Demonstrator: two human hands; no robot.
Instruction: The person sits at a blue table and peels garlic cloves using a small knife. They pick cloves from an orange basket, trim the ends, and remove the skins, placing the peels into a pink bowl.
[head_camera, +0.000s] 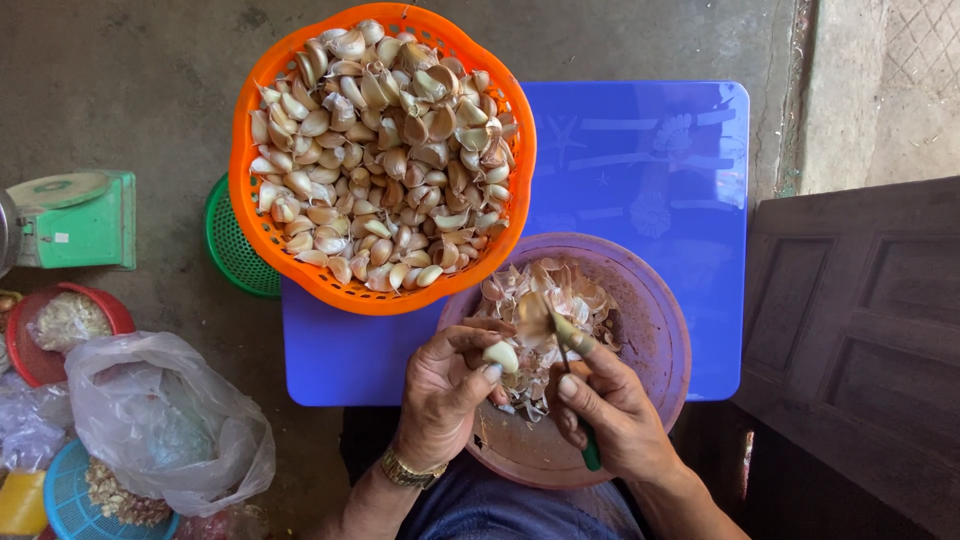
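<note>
Nearest the camera, a garlic clove (501, 356) is pinched between the thumb and fingertips of the left hand (445, 390), which is closed round it just above the near side of a purple bowl (655, 330). A gold watch (408, 470) is worn on that wrist. The right hand (615, 415) is closed on a small knife (578, 400) with a green handle, and a curl of papery skin (532, 318) is lifted on the blade just beside the clove.

The clove is judged to be light, firm and smooth, likely a little slippery once bared, so it is best gripped across its plump middle with the pointed tip left free for the blade. The skin is thin, dry and brittle, and is expected to tear rather than come off whole. The blade itself is mostly hidden by the fingers, so its exact contact with the clove cannot be told for certain.

A heap of peelings (550, 300) is held in the bowl, which rests on a blue stool (660, 160). Beyond it, an orange basket (250, 200) heaped with unpeeled cloves (380, 150) is set on the far left of the stool, over a green basket (230, 250). To the left, on the ground, a clear plastic bag (160, 420), a red basket (30, 350) and a green scale (75, 220) are seen; a dark wooden door (860, 330) lies to the right.
</note>
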